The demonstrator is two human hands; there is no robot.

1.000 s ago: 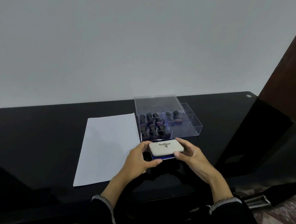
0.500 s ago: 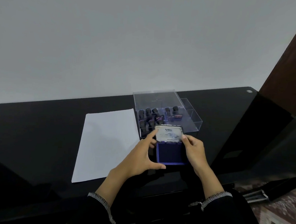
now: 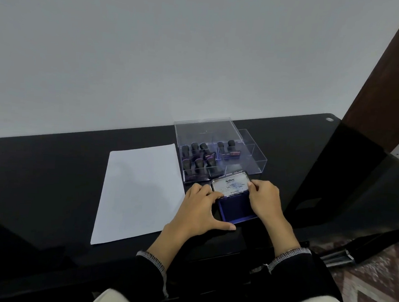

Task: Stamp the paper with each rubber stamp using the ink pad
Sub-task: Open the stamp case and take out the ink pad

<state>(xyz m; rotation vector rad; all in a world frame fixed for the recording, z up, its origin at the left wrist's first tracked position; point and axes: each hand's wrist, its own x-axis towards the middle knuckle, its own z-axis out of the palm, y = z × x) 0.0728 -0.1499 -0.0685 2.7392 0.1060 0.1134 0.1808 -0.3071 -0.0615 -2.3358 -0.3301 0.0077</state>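
Tipped back since a second ago, when it lay shut between both hands, the ink pad's lid [image 3: 231,186] now stands raised and the purple pad [image 3: 234,208] is bared. From the left: one blank sheet of paper [image 3: 140,191] lies flat on the black surface [image 3: 52,177]. The left hand [image 3: 202,209] braces the ink pad's near left corner, fingers [image 3: 211,193] curled against the lid edge. The right hand [image 3: 264,201] pinches the lid's right edge. Behind stands one clear box [image 3: 254,159] with its rubber stamps [image 3: 199,161], apparently eight, though dark handles overlap. Opening is nearly done; next, judging by the task, a hand must free itself and lift a first stamp.
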